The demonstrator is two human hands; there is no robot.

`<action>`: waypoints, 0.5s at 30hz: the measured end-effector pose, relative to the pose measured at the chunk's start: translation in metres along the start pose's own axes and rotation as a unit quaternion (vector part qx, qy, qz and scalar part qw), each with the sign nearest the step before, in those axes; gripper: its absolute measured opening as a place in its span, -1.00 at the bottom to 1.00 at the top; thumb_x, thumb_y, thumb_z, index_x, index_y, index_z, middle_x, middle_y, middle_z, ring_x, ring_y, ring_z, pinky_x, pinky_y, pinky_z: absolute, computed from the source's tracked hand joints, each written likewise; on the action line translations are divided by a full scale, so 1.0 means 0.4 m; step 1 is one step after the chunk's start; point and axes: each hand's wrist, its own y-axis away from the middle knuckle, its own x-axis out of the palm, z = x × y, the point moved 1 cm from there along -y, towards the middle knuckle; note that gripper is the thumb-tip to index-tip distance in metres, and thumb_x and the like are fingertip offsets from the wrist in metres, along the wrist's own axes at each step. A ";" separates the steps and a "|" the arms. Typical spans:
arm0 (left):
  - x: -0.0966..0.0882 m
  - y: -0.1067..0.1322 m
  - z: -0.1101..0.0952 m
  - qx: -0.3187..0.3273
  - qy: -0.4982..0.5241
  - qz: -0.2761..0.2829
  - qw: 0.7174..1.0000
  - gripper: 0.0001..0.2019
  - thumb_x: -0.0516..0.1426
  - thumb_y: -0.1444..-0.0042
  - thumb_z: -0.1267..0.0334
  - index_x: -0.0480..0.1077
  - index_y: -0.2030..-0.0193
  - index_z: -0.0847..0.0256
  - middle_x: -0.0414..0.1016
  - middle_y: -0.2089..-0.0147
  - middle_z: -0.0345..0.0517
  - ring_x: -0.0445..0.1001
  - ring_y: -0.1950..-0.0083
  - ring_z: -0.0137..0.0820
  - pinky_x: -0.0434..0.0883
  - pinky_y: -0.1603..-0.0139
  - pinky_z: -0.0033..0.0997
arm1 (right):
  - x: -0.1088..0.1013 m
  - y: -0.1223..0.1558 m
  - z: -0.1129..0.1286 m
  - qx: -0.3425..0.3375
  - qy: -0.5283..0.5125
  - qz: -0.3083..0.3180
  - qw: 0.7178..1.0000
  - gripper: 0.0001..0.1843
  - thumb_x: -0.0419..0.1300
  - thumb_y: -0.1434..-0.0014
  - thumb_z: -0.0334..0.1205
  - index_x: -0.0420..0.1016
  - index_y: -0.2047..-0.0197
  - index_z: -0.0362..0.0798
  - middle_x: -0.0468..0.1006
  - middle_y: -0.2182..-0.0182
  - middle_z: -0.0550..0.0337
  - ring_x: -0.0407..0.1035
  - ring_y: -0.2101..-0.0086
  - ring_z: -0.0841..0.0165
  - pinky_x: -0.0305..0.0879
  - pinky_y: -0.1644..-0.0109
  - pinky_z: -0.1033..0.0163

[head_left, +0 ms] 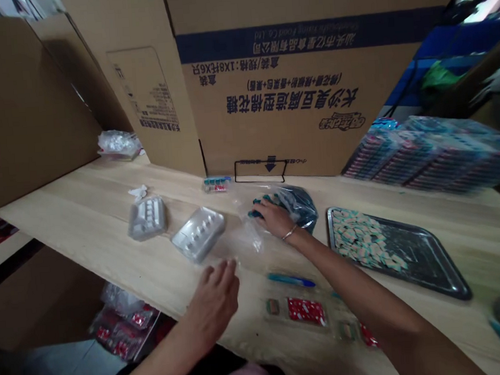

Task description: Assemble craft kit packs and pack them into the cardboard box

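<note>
My right hand [272,217] reaches into a clear plastic bag [296,204] of small teal items, fingers curled on some of them. My left hand [215,295] rests near the table's front edge with fingers together, touching the edge of the bag's clear film [237,248]. Two clear plastic blister trays [198,233] [147,217] lie to the left of the bag. A blue pen-like stick [291,280] and a red packed set [305,311] lie between my arms.
A metal tray [435,260] with several pale teal pieces [365,239] sits at right. Stacked packaged goods [431,152] lie behind it. Large cardboard boxes [293,76] wall the back and left. Red packets in a bag [123,328] sit below the wooden table [85,222].
</note>
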 end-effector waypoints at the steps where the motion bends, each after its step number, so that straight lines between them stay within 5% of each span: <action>1: 0.032 0.032 -0.028 0.020 0.014 0.038 0.999 -0.72 -0.04 -0.09 0.51 0.42 0.16 0.22 0.39 -0.09 0.09 0.34 -0.09 -0.17 0.29 -0.03 -0.13 | 0.008 0.026 0.032 -0.024 -0.013 0.012 1.000 -0.80 0.16 -0.18 -0.37 0.45 0.10 -0.06 0.44 0.14 0.08 0.36 0.15 0.33 0.25 0.07 0.30; 4: 0.112 0.114 -0.057 0.024 0.061 0.132 0.989 -0.71 -0.02 -0.07 0.51 0.42 0.11 0.29 0.42 -0.06 0.16 0.35 -0.10 -0.12 0.33 0.00 -0.11 | 0.053 0.087 0.113 -0.077 -0.042 0.078 0.993 -0.77 0.20 -0.15 -0.38 0.45 0.09 -0.04 0.45 0.16 0.11 0.37 0.15 0.33 0.27 0.09 0.30; 6: 0.130 0.151 -0.043 0.011 0.104 0.147 0.984 -0.68 -0.01 -0.06 0.49 0.39 0.05 0.31 0.40 -0.07 0.18 0.32 -0.13 -0.10 0.33 -0.04 -0.09 | 0.087 0.109 0.137 -0.095 -0.048 0.132 0.985 -0.66 0.26 -0.10 -0.38 0.43 0.03 -0.03 0.45 0.13 0.09 0.38 0.14 0.30 0.29 0.10 0.28; 9: 0.110 0.179 -0.006 -0.003 0.194 0.114 0.974 -0.68 0.06 0.01 0.44 0.36 0.07 0.26 0.32 -0.16 0.16 0.25 -0.20 -0.12 0.28 -0.15 -0.07 | 0.108 0.116 0.120 -0.094 -0.078 0.155 0.980 -0.48 0.33 0.00 -0.39 0.37 -0.05 -0.08 0.43 0.05 0.03 0.38 0.12 0.29 0.29 0.07 0.27; 11: 0.089 0.180 0.020 -0.040 0.237 0.073 0.968 -0.74 0.09 0.04 0.39 0.36 0.14 0.22 0.28 -0.19 0.14 0.26 -0.19 -0.14 0.29 -0.14 -0.11 | 0.093 0.118 0.091 -0.071 -0.098 0.125 0.985 -0.62 0.29 -0.04 -0.41 0.42 0.03 -0.12 0.46 0.10 0.05 0.40 0.18 0.34 0.28 0.10 0.30; 15: 0.081 0.147 0.058 -0.179 0.261 0.011 0.948 -0.88 0.01 -0.07 0.36 0.36 0.32 0.18 0.44 0.19 0.00 0.41 0.13 -0.28 0.39 0.09 -0.26 | 0.049 0.134 0.062 -0.020 -0.059 0.087 0.994 -0.88 0.14 -0.14 -0.44 0.50 0.31 -0.11 0.51 0.35 0.15 0.39 0.35 0.38 0.22 0.23 0.33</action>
